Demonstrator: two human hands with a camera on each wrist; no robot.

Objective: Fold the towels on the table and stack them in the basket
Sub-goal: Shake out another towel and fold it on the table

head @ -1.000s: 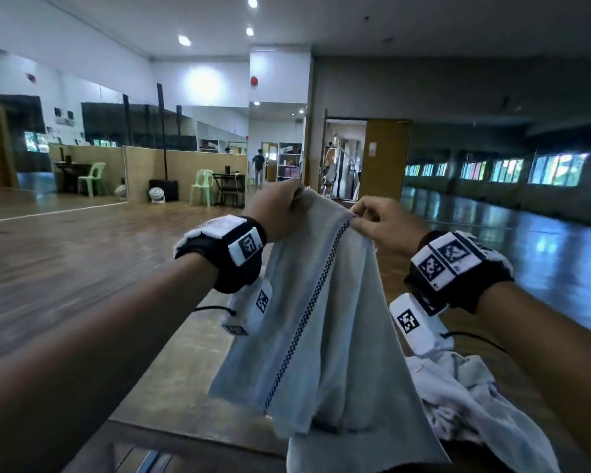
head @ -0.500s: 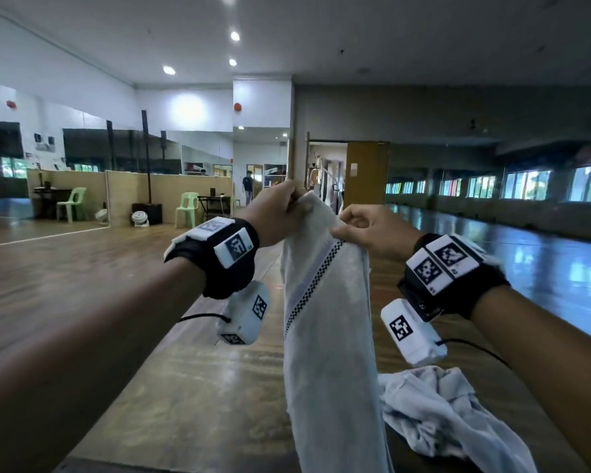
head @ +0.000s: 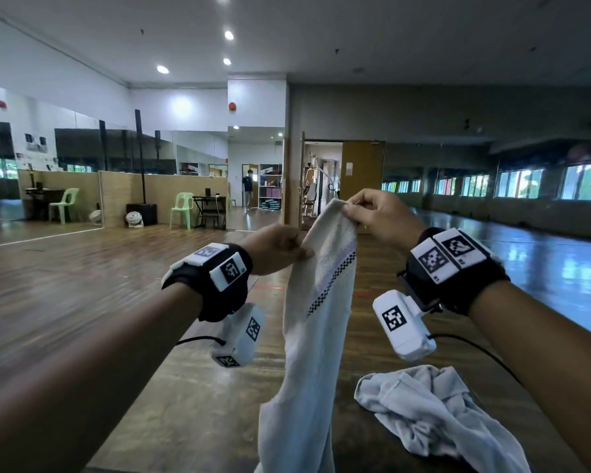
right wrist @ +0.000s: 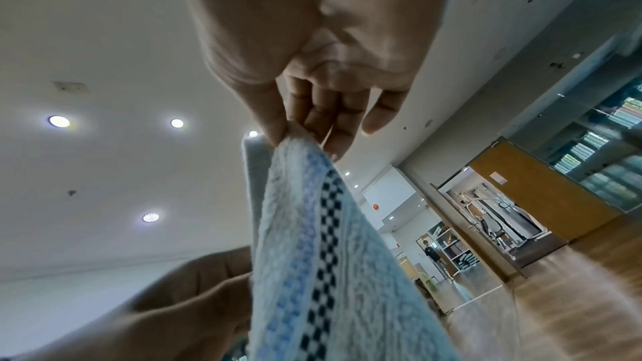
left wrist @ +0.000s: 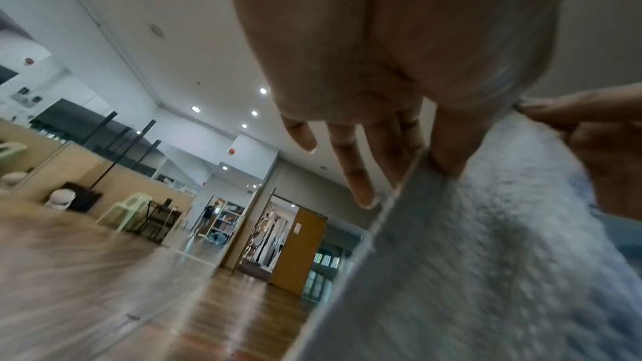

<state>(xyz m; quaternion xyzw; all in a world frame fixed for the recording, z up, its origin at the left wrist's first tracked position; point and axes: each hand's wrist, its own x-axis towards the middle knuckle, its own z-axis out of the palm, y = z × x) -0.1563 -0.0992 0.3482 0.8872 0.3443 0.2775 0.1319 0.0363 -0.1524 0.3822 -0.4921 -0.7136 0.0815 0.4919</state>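
Note:
A pale grey towel [head: 314,336] with a dark checkered stripe hangs lengthwise in the air over the table. My right hand [head: 347,206] pinches its top corner between thumb and fingers; the right wrist view shows that pinch [right wrist: 298,136] on the towel [right wrist: 312,257]. Lower down, my left hand [head: 302,250] pinches the towel's left edge, with the thumb on the cloth [left wrist: 486,257] and the fingers [left wrist: 351,164] held fairly straight behind it. A second towel [head: 434,414] lies crumpled on the table at lower right. No basket is in view.
The wooden table [head: 185,404] runs under both arms. Beyond it is a large hall with a wooden floor, green plastic chairs [head: 181,209], small fans, a mirror wall and an open door [head: 362,172]. A person [head: 248,186] stands far off.
My right hand has risen with the top corner while my left hand has moved down along the towel's left edge. The towel now hangs longer and narrower.

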